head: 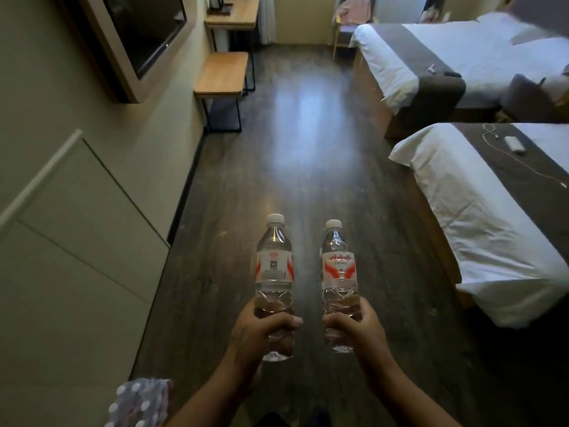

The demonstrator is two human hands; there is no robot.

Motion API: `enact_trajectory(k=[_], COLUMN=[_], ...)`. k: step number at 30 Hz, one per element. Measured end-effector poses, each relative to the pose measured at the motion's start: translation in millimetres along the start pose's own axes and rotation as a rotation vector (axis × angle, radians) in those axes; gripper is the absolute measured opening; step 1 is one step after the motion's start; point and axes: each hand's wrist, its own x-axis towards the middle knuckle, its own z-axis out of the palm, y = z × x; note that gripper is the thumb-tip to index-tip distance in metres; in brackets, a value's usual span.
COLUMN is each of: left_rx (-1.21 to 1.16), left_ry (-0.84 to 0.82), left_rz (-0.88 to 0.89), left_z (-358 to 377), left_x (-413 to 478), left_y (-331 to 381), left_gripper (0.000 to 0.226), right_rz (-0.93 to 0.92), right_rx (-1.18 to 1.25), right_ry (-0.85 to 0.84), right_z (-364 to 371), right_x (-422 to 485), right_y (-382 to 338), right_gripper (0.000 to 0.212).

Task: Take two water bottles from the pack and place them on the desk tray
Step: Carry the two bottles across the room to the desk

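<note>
Bottles in both hands, above the floor

We grasp one water bottle in each hand: our left hand (261, 331) wraps the left bottle (274, 272), our right hand (357, 328) the right bottle (338, 272). Both stand upright, side by side but apart, over the dark floor (308, 134). Beside the left bottle, lower left, sits the pack (141, 402).

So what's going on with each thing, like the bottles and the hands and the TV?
Left hand: shut on the left water bottle.
Right hand: shut on the right water bottle.
Left water bottle: upright, capped, full, held above the floor.
Right water bottle: upright, capped, full, held above the floor.
Bottle pack: low on the left, caps showing.
TV: off, dark.
Desk: far ahead; tray unclear.
</note>
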Motion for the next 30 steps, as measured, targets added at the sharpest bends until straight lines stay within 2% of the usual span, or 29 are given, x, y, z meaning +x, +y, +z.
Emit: enact_trajectory(k=[6,11,15,18,25,30], left_rx=[0.013,0.001,-0.042,-0.035,-0.022,0.014], left_ry=[0.053,0.031,0.02,0.022,-0.04,-0.099], left_rz=[0.013,0.031,0.034,0.051,0.049,0.04], left_z=[36.8,54.5,58.5,57.7,42.9,25.1], left_x=[39.7,78.1,119.8,170.4,315.6,411.5], left_y=[15.8,41.2,66.7,89.8,174.6,245.8], left_gripper=[0.082,0.081,0.081,0.072,0.086,0.084], right_rz=[0.001,0.0,-0.013,-0.017,-0.004,-0.013], right_rx=[-0.003,-0.008,-0.022,-0.03,-0.036,-0.008], right_ry=[-0.02,-0.03,-0.026,-0.014,0.053,0.1], right_z=[-29.8,-45.2,-47.0,-43.8,-18.0,7.7], right_x=[41.5,89.2,138.9,191.3,332.3,421.8], right_y=[-17.3,-37.4,-56.2,-73.8,-136.4,-198.3], right_gripper=[0.085,0.092,0.086,0.082,0.081,0.074])
